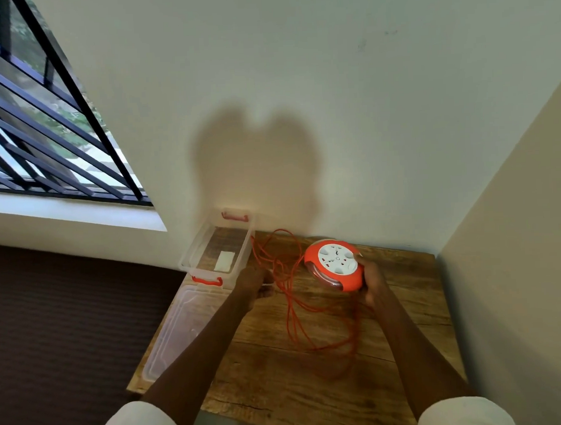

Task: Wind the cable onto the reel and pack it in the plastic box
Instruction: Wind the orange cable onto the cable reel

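Note:
An orange cable reel point(334, 264) with a white socket face is tilted up off the wooden table point(279, 373), near the back wall. My right hand point(374, 282) grips its right rim. Loose orange cable point(296, 308) lies in loops across the table between my hands. My left hand point(256, 285) is closed around a strand of that cable at the left of the loops. The clear plastic box point(191, 254) with red clip handles stands open at the table's back left corner, with only a white label inside.
The box's clear lid point(172, 336) lies flat along the table's left edge, in front of the box. Walls close in at the back and right. A barred window point(44, 126) is at the left. Dark floor lies beyond the table's left edge.

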Motion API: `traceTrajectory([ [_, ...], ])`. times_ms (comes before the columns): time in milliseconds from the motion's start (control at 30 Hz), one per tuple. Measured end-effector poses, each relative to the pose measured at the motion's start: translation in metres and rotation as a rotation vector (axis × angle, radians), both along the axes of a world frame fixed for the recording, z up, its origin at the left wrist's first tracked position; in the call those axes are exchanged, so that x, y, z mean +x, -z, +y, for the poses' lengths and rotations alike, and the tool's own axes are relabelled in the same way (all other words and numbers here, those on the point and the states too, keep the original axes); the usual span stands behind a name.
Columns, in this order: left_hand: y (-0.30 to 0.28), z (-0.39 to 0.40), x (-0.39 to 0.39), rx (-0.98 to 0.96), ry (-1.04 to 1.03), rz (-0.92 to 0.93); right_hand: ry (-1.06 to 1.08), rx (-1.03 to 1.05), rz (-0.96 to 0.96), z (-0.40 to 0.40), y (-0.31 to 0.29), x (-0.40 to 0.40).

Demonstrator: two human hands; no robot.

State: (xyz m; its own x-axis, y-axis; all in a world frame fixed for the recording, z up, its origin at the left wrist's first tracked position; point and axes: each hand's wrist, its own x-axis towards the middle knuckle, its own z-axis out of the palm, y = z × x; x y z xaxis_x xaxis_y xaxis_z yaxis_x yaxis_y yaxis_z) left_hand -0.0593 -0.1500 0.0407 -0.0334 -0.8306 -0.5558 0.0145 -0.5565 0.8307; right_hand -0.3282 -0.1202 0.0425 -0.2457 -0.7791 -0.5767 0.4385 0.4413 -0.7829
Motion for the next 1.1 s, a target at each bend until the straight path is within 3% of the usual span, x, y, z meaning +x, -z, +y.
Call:
traceTrajectory([
  [100, 0.004, 0.002, 0.004, 0.044, -0.029, 0.009, -0.011, -0.01, 0.014, 0.001, 0.002, -0.002],
  [233, 0.008, 0.005, 0.005, 0.157, -0.027, 0.203, -0.011, -0.002, 0.042, 0.001, 0.006, -0.007],
  [433, 0.008, 0.008, -0.002, 0.14, -0.071, 0.355, -0.008, -0.016, 0.112, 0.004, 0.001, -0.014],
  [633, 0.011, 0.007, -0.002, 0.192, -0.118, 0.419, -0.142, -0.106, 0.357, 0.004, -0.002, -0.019],
  [733, 0.009, 0.007, -0.007, 0.162, -0.055, 0.289, -0.233, -0.117, 0.37, 0.006, -0.002, -0.014],
  [867, 0.003, 0.006, -0.009, 0.056, 0.077, 0.037, -0.208, -0.106, 0.243, 0.006, 0.003, -0.004],
  [1100, -0.009, 0.0, -0.014, -0.181, 0.235, -0.055, -0.249, -0.027, 0.295, 0.002, 0.012, 0.011],
])
